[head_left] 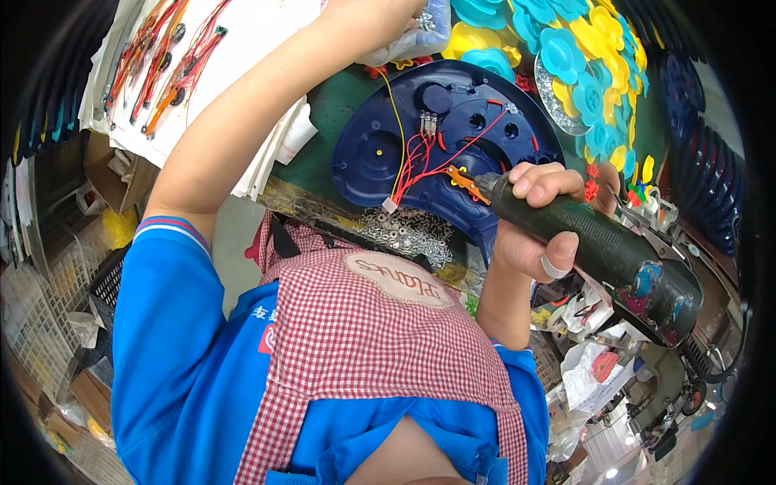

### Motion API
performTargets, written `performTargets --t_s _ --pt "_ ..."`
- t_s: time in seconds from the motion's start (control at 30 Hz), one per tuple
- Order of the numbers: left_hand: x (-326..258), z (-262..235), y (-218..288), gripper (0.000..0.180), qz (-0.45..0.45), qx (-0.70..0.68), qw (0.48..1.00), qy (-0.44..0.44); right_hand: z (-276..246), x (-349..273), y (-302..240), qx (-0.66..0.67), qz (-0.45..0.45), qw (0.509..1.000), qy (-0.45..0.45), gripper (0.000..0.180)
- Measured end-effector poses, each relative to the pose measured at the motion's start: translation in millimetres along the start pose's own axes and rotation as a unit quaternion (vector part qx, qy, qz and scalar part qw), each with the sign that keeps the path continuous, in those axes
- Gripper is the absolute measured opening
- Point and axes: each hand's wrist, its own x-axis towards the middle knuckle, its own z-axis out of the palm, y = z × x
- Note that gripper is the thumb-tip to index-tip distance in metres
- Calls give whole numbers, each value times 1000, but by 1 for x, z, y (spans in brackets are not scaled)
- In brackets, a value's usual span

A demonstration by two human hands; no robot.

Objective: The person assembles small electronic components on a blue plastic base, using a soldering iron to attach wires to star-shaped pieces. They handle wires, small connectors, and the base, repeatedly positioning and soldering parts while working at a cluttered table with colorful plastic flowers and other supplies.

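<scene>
My right hand [540,222] is wrapped round a dark electric screwdriver [594,234], held slantwise with its tip to the left. The tip is over a narrow orange circuit board [467,185] on a dark blue curved plastic shell [368,174]. Red wires [418,153] and a yellow wire run across the shell to a white connector [390,205]. At the top edge my left hand [376,24] reaches to a clear plastic bag [408,47] with small shiny metal pieces; its fingertips are largely hidden.
Loose screws and washers [412,234] lie at the bench's near edge. Yellow and turquoise plastic parts [594,61] are heaped at the far right, round a clear bowl. Wire bundles [174,73] lie on white sheets [246,48] at the far left. Dark blue shells [703,182] are stacked at right.
</scene>
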Motion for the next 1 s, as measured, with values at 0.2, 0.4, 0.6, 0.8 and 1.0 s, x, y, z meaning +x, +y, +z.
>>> performTargets --t_s 0.2,0.4,0.6,0.8,1.0 --pt "2 41 -18 15 54 9 977 206 14 7 4 -10 15 1000 -11 92" --pt "-113 54 15 12 194 -223 947 128 28 1 8 63 -1 998 -6 95" --pt "-145 71 29 16 115 -257 944 171 31 2 8 56 29 990 -125 84" --pt "-150 76 29 17 98 -295 934 177 38 -6 7 53 21 991 -122 83" --pt "-149 73 32 19 105 -263 940 190 36 -6 6 61 22 990 -128 84"
